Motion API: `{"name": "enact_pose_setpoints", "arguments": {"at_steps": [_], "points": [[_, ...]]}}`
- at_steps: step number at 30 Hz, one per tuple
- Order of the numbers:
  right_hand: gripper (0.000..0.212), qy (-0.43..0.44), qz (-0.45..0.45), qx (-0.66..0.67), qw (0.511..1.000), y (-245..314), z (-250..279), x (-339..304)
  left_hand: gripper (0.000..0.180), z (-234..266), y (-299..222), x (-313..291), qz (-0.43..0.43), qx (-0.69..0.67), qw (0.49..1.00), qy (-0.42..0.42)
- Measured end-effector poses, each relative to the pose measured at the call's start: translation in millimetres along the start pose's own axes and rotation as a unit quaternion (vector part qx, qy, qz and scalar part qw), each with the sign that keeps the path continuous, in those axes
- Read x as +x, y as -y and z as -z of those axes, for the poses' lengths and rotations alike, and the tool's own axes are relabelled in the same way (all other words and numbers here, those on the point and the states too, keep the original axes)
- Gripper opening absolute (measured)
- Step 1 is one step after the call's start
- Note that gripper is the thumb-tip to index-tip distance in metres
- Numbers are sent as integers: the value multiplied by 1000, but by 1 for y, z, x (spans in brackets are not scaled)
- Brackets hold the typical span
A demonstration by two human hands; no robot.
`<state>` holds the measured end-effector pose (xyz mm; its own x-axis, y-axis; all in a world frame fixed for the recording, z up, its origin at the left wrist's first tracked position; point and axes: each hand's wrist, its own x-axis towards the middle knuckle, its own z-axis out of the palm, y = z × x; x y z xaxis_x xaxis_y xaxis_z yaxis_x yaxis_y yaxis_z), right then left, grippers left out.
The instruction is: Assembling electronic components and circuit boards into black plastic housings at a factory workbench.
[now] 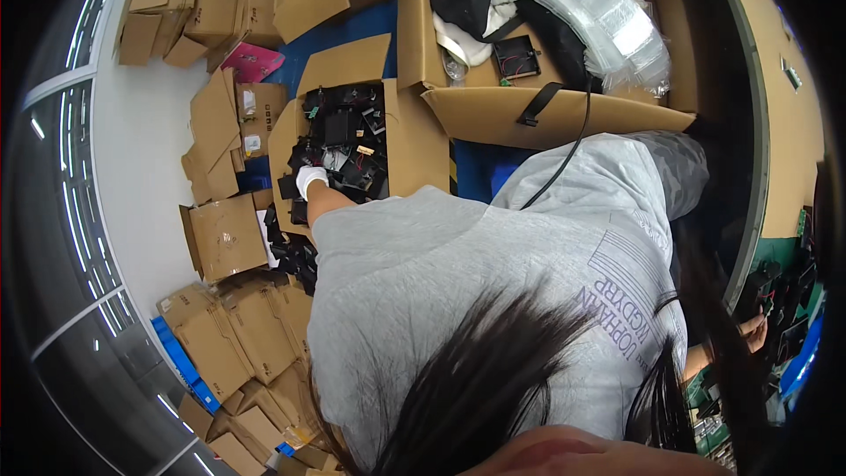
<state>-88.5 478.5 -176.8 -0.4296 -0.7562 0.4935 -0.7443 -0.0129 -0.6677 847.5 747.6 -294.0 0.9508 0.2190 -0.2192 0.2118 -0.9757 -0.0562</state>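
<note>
In the head view, the left hand [311,180], in a white glove, reaches over the near edge of an opened cardboard carton [416,148] and rests among black plastic casings [339,128] heaped inside it. Its fingertips merge with the dark heap, so whether it grips a casing or only touches one cannot be told. The right hand [753,333], at the far right, has its fingers partly curled beside small dark parts on a green-topped bench [775,252]; whether it holds anything is too small to tell.

The casings look light, stiff and rather smooth, so a glove may slide on them. Their thin red wires seem the fragile part: a grasp across the solid side walls, clear of the leads, should suit best, and a lift may tangle neighbours.

The carton's walls and raised flaps hem in the heap, leaving the clearest way straight up. Beside it, a larger carton [555,116] with clear plastic sleeves [619,35] and a black cable [567,159] crowds one side; stacked cardboard boxes [207,339] crowd the other. The bench is cluttered around the right hand, with little sideways room.
</note>
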Motion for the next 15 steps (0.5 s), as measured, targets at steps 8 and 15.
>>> {"name": "enact_pose_setpoints", "arguments": {"at_steps": [8, 15], "points": [[25, -52, 98, -83, 990, 12, -7, -16, 68, -48, 2, 4, 55, 56, 996, -43], [24, -73, 96, -74, 990, 39, -17, -26, 98, -63, 12, 8, 66, 57, 996, 18]]}}
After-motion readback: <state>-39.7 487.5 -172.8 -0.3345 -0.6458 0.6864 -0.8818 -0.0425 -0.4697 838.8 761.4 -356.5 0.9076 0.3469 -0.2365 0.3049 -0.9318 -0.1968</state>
